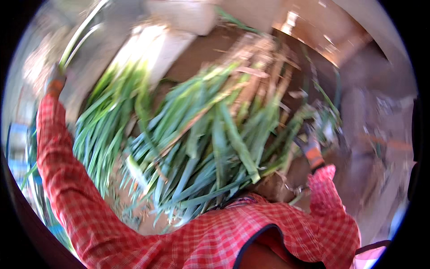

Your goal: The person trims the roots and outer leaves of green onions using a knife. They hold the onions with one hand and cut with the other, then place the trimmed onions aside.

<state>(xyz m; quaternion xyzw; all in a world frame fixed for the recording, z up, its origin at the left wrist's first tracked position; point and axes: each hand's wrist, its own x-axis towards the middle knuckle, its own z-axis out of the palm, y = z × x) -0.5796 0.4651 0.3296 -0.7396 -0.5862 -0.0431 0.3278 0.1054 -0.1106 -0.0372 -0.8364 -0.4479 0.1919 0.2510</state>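
My left hand (56,75), in a grey and orange work glove, reaches far out at the upper left, closed on the leaf part of a green onion stalk (74,40) whose pale stem points up. My right hand (309,139), gloved alike, is at the right, by a tangle of leaf scraps (324,122); blur hides whether it grips any. Between the hands lie a pile of untrimmed green onions (201,134) with brown, dry root ends and, to its left, a bunch of cleaned green onions (107,114) with white stems.
Cut leaf bits litter the brown floor (144,215) near my body. Pale slabs or blocks (184,15) stand beyond the piles. A brown, shiny surface (322,30) lies at the upper right. Blue-banded bundles (43,201) appear at the left rim.
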